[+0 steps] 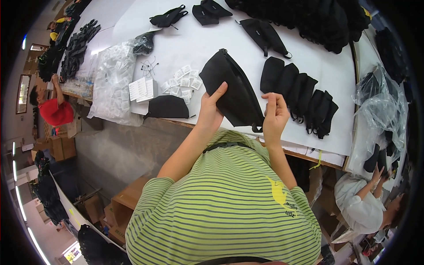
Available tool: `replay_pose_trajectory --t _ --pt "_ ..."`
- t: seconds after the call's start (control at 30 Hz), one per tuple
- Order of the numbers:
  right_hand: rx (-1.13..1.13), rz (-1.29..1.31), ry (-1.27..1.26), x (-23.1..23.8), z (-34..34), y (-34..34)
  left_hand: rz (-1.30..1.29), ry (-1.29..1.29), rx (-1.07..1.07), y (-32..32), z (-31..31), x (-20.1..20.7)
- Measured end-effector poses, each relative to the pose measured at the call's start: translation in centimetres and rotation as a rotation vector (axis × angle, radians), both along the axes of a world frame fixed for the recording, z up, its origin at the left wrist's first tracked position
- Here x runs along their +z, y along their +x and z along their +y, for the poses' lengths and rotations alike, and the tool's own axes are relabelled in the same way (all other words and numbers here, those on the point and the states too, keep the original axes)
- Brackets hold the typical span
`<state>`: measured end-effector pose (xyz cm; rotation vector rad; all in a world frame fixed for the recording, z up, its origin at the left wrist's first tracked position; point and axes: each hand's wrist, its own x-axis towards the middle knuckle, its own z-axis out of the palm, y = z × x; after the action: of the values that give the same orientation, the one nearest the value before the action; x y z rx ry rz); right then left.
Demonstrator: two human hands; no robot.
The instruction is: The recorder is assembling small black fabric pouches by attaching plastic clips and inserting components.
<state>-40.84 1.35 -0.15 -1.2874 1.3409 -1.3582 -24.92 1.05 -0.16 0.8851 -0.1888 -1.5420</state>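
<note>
Near the front edge of a white table (pixel 212 39), bare surface beyond, a worker's left hand (pixel 213 106) grips a tilted, plain black zippered pouch (pixel 232 95); the right hand (pixel 277 112) curls beside it, its grip unclear.

The left hand (pixel 213 107) grips a black pouch (pixel 230 90); the right hand (pixel 276 115), fingers bent, is just beside its edge; on the white table (pixel 194 48), overlapping dark pouches (pixel 288 82) lie to the right; small white packets (pixel 185 82) lie to the left.
</note>
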Motion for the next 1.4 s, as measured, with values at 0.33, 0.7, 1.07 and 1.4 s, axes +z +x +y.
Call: replay_pose_trajectory --t 0.33,0.7,1.07,1.4 --pt "0.208 -0.449 0.123 0.0 -2.1 -1.5 -0.298 -0.093 -0.361 -0.1 0.4 2.2" --pt "-0.003 0.126 -0.349 2.5 -2.2 -1.6 -0.251 0.056 -0.348 -1.0 0.6 3.4" --pt "0.535 0.006 -0.101 3.9 2.4 -0.7 -0.018 0.115 -0.151 2.3 -2.5 1.9" --pt "0.445 0.886 -0.495 4.5 1.4 -1.2 -0.063 0.104 -0.118 1.3 0.0 1.1"
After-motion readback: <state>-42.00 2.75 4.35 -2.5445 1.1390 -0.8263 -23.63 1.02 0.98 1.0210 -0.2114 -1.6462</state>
